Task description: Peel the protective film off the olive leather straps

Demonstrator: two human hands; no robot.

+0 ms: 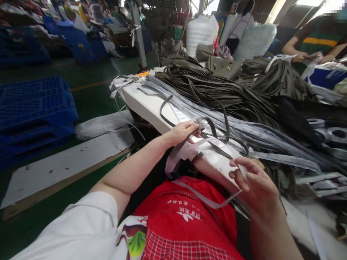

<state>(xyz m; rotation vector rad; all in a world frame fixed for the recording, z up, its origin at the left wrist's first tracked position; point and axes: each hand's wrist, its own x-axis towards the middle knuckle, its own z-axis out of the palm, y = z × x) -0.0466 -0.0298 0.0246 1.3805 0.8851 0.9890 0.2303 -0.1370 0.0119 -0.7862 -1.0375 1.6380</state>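
Note:
My left hand (pixel 183 133) is closed, thumb and fingers pinching a dark olive-grey strap (pixel 201 127) over the near edge of the white table (pixel 146 103). The strap's further run is hard to tell from other dark strips curling beside it. My right hand (pixel 256 177), lower and to the right, has its fingers curled round a small whitish piece of translucent strip. A thin translucent strip (pixel 214 205) sags across my red apron (pixel 173 209) towards that hand. Another wide translucent loop (pixel 173 159) hangs below my left hand.
A big pile of dark straps (pixel 211 90) covers the table's far side, with grey-white strips (pixel 244 130) along it. Tape rolls (pixel 337 134) lie at right. Blue pallets (pixel 35 108) and a white board (pixel 67 166) are on the floor at left. Another person's hands (pixel 300 57) work at far right.

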